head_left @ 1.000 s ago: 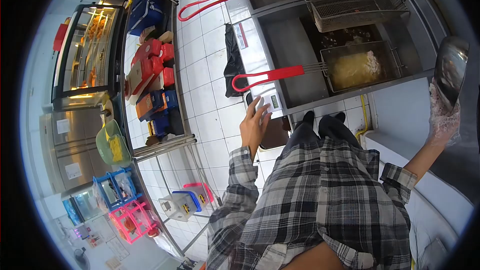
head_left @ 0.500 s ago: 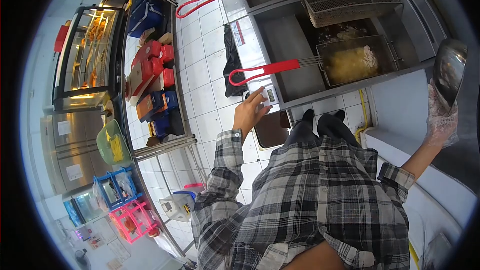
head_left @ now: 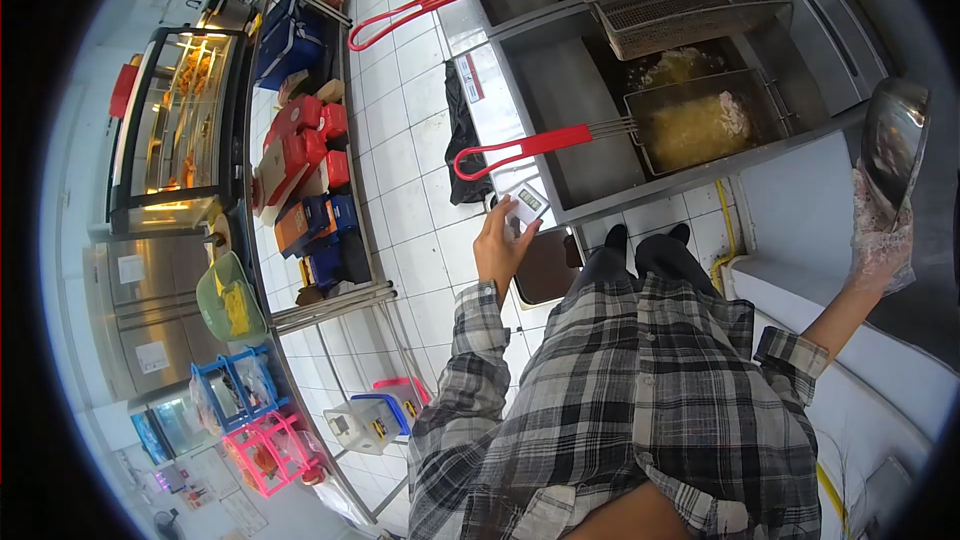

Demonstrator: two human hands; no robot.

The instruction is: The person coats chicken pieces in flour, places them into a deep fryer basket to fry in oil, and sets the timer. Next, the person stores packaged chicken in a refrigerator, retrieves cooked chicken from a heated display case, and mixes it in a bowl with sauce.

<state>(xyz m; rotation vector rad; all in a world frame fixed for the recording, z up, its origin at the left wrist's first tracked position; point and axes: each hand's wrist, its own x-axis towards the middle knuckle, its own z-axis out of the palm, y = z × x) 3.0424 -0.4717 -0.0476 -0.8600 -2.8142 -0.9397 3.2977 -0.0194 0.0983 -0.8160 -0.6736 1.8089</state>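
My left hand [head_left: 503, 248] holds a small white digital timer [head_left: 527, 203] by its edges, between thumb and fingers, at the fryer's front edge. Dark digits show on its display, too small to read. On the far right my right hand [head_left: 880, 245], in a clear plastic glove dusted with white, grips a shiny metal bowl [head_left: 893, 145] tipped on its side. Between the hands, a fryer basket [head_left: 690, 130] with a red handle [head_left: 525, 147] sits in bubbling oil, pale food showing at its right end.
A second wire basket [head_left: 690, 25] with a red handle [head_left: 430, 8] rests higher over the fryer [head_left: 555, 90]. A rack with red boxes [head_left: 300, 140] and a heated display case [head_left: 180, 130] stand left. A brown-topped container [head_left: 547, 265] is below the timer.
The timer has turned and tilted in my left hand, which has shifted slightly down and right. My right hand and the bowl have barely moved. The view has shifted a little.
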